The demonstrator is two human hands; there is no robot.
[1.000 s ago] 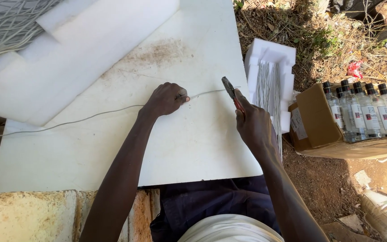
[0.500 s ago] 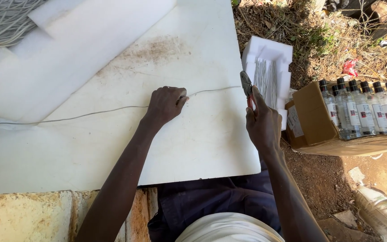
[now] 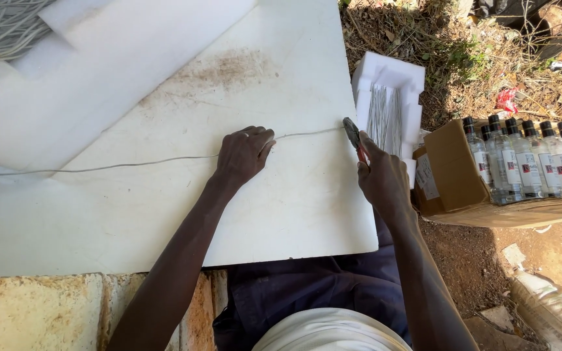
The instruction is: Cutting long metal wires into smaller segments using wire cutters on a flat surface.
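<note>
While left hand [image 3: 243, 156] pins wire [image 3: 131, 163] | right hand [image 3: 382, 179] grip clenches pliers [image 3: 354, 138] | brown carton [image 3: 453, 170] right

Brown carton [image 3: 453, 169] (white-labelled bottles [image 3: 528, 166]) at right

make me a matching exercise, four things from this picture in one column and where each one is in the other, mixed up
Things:
1. pliers
2. wire
3. cut wire pieces
4. glass bottles

Places:
A. standing in a row in the cardboard box on the ground
B. gripped in the right hand, jaws at the board's right edge
C. lying in the white foam tray beside the board
D. stretched across the white board, pressed down by the left hand

Pairs: 1-B, 2-D, 3-C, 4-A
</note>
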